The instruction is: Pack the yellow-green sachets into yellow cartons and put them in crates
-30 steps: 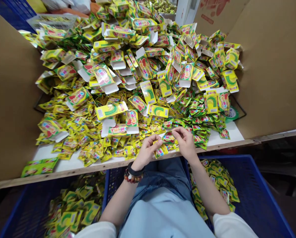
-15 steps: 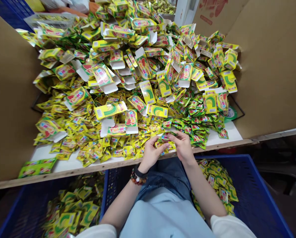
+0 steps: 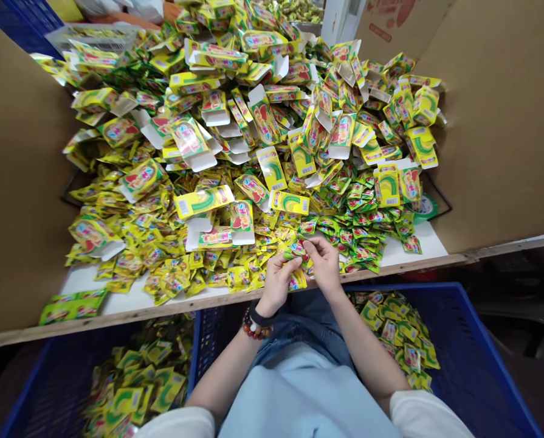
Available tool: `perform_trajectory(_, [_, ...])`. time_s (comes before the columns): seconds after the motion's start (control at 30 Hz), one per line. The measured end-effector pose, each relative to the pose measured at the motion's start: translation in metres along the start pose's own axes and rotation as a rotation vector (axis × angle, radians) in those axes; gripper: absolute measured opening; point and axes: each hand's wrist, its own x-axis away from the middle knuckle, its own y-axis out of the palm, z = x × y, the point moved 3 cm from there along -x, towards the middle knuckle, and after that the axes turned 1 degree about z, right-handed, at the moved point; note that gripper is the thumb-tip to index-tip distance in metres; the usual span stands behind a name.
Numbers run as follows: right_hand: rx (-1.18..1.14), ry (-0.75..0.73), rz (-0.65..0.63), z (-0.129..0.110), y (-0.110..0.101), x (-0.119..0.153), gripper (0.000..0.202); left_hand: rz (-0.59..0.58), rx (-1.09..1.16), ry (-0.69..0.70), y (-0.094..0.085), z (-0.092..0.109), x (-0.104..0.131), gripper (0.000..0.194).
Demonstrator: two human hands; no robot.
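Observation:
My left hand [image 3: 276, 285] and my right hand [image 3: 324, 267] meet over the table's front edge. Between their fingertips is a small green sachet [image 3: 295, 248] with red print, pinched from both sides. A yellow sachet [image 3: 298, 280] shows just below my left thumb; whether that hand grips it too, I cannot tell. Loose yellow sachets [image 3: 171, 277] lie to the left of my hands, and green sachets [image 3: 358, 237] lie to the right. Beyond them is a heap of small printed cartons, among them a yellow carton [image 3: 289, 202], several with open white flaps.
Cardboard walls [image 3: 504, 134] close in both sides of the table. Blue crates with filled packs stand below: the right crate [image 3: 475, 359] and the left crate [image 3: 30, 395]. A flat green strip [image 3: 73, 306] lies at the front left, and a tape roll [image 3: 425, 208] at the right.
Both hands have shifted slightly left, and the right hand has come closer to the left. The green sachet has moved a little left with them and is still held.

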Motion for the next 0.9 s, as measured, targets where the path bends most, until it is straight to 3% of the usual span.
perform_trajectory(0.1, [-0.198, 0.189, -0.180, 0.003, 0.003, -0.002, 0.029, -0.021, -0.070, 0.036, -0.004, 0.001, -0.003, 0.026])
perform_trajectory(0.17, [-0.228, 0.179, -0.133, 0.003, -0.003, -0.005, 0.030, -0.044, -0.185, 0.069, -0.007, 0.001, -0.006, 0.026])
perform_trajectory(0.23, [-0.191, 0.092, 0.012, 0.003, -0.014, -0.010, 0.030, -0.023, -0.269, 0.123, -0.011, 0.002, -0.008, 0.025])
perform_trajectory(0.33, [-0.103, -0.023, 0.160, 0.001, -0.031, -0.013, 0.029, -0.001, -0.239, 0.121, -0.018, 0.003, -0.009, 0.028])
perform_trajectory(0.47, [-0.121, -0.009, 0.150, 0.000, -0.038, -0.001, 0.028, 0.033, -0.113, 0.116, -0.019, 0.000, -0.007, 0.048])
perform_trajectory(0.63, [-0.301, 0.172, 0.062, 0.007, -0.018, 0.026, 0.037, 0.179, 0.006, 0.275, -0.005, -0.004, -0.004, 0.053])
perform_trajectory(0.77, [-0.361, 0.271, -0.027, 0.012, -0.007, 0.033, 0.034, 0.089, 0.016, 0.243, 0.005, -0.004, -0.001, 0.054])
perform_trajectory(0.9, [-0.365, 0.224, -0.027, 0.008, -0.012, 0.027, 0.028, -0.075, -0.012, 0.138, -0.004, 0.002, 0.000, 0.060])
